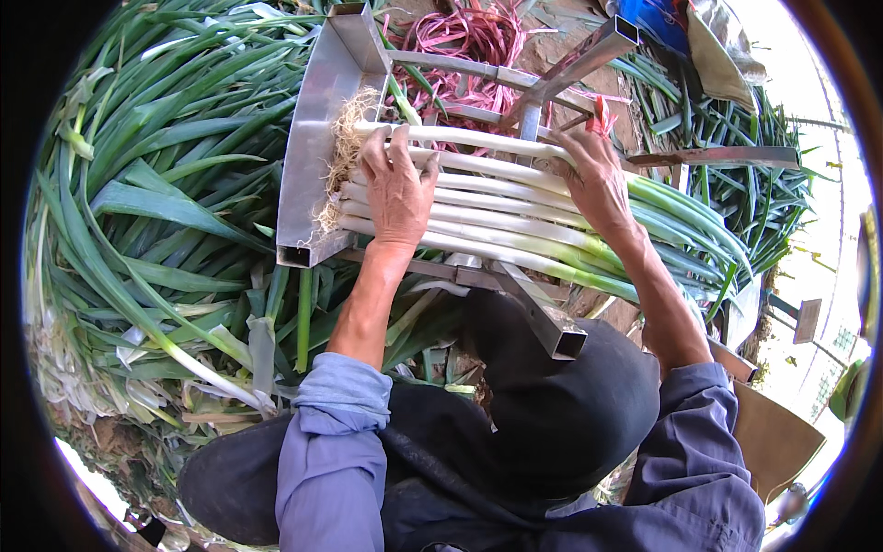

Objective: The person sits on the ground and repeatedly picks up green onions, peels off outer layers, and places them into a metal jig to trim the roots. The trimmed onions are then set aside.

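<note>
A row of several long green onions (497, 200) lies side by side across a metal rack, white shanks to the left and green leaves to the right. Their stringy roots (352, 138) rest against or near the metal end plate (314, 138). My left hand (400, 186) grips the white shanks close to the roots, its fingers reaching over to the far stalks. Farther along, my right hand (597, 176) curls over the upper stalks where the white turns green. The undersides of the stalks and parts of my fingertips are hidden.
Loose green onions (172, 172) are heaped to the left. Pink plastic ties (469, 41) lie tangled behind the rack. Square metal tubes jut up at the far side (586, 62) and toward my knee (541, 310). A flat metal bar (717, 157) sticks out right, above more leaves.
</note>
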Motion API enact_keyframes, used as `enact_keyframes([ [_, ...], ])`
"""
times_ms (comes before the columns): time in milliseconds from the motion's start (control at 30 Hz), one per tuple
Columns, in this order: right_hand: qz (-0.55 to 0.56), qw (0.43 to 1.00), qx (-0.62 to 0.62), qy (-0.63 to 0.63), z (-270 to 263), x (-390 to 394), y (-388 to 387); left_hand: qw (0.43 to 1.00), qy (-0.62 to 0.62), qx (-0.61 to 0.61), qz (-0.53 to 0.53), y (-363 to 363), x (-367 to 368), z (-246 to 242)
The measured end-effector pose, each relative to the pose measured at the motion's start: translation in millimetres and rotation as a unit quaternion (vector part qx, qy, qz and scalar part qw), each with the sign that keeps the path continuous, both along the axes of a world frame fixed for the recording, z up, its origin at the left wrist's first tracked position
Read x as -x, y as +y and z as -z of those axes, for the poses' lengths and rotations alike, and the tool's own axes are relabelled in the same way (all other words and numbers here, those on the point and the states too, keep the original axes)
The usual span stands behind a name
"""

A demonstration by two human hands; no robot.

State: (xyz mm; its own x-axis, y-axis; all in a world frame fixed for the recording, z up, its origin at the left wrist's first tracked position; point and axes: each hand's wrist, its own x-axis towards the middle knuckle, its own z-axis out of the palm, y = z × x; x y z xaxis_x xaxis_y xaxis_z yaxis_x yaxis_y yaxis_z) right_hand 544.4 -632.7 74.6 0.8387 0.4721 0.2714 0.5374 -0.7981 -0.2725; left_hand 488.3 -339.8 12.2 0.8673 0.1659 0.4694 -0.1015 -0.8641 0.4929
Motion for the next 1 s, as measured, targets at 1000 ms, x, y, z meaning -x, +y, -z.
enact_keyframes([
  [1000,-0.036,0.987,-0.001,0.16,3,17,4,0.984,0.107,-0.124,0.062,21,26,-6],
])
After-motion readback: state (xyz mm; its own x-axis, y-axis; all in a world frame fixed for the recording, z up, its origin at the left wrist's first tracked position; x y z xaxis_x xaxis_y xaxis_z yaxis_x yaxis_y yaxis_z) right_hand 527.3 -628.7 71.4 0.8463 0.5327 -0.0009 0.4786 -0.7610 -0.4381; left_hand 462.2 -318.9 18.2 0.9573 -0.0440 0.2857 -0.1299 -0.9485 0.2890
